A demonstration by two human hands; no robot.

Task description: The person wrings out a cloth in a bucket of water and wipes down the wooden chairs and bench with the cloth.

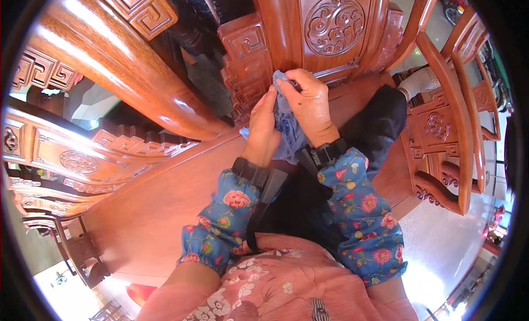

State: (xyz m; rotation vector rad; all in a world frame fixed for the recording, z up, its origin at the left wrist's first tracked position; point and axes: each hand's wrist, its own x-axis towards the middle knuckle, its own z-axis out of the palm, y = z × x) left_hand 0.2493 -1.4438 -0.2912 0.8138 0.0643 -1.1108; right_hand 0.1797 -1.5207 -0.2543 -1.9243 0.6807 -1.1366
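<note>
A crumpled blue-grey cloth (287, 134) hangs between my hands in front of the carved wooden backrest (336, 23). My left hand (262, 125) pinches its upper edge from the left, fingers closed. From the right, my right hand (309, 103) grips the top of the same cloth between thumb and bent fingers. The fingertips of both hands are close together at the cloth's top. Its lower folds drop between my wrists, partly hidden behind them.
A glossy reddish wooden seat (149, 210) spreads beneath my arms. A thick polished wooden beam (127, 62) slants across the upper left. Carved wooden chairs (446, 128) stand at the right. My dark-trousered leg (380, 122) rests on the seat.
</note>
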